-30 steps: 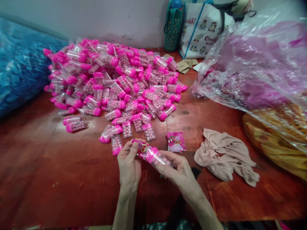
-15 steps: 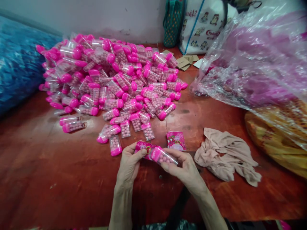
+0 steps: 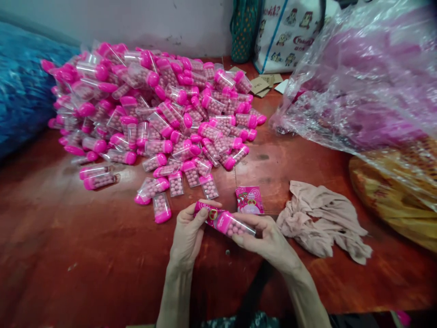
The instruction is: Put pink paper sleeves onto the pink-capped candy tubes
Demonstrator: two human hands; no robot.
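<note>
Between the thumb and fingers of my left hand (image 3: pixel 187 231) is a printed pink label sleeve (image 3: pixel 211 216). My right hand (image 3: pixel 268 238) grips a small clear candy container (image 3: pixel 236 226) by its clear end. Round pink candies show inside it, and its pink cap points left against the sleeve's right end; whether the cap sits inside the sleeve I cannot tell. Just beyond my hands a flat stack of printed pink labels (image 3: pixel 250 199) lies on the table. Further off is a large heap of similar pink-capped containers (image 3: pixel 160 109), with a few loose at its near edge.
A crumpled beige cloth (image 3: pixel 321 223) lies on the red-brown table (image 3: pixel 102 264) at right. Behind it are a clear plastic bag (image 3: pixel 358 91) with pink contents and a yellow-brown bag (image 3: pixel 385 196). A blue bag (image 3: pixel 20 91) borders the heap. Cardboard pieces (image 3: pixel 261 85) and a white tote (image 3: pixel 287 36) stand at the back.
The sleeve looks flatter and straighter along its length, lined up with the container's cap. Both hands keep their holds and have barely moved; the view has shifted slightly.
</note>
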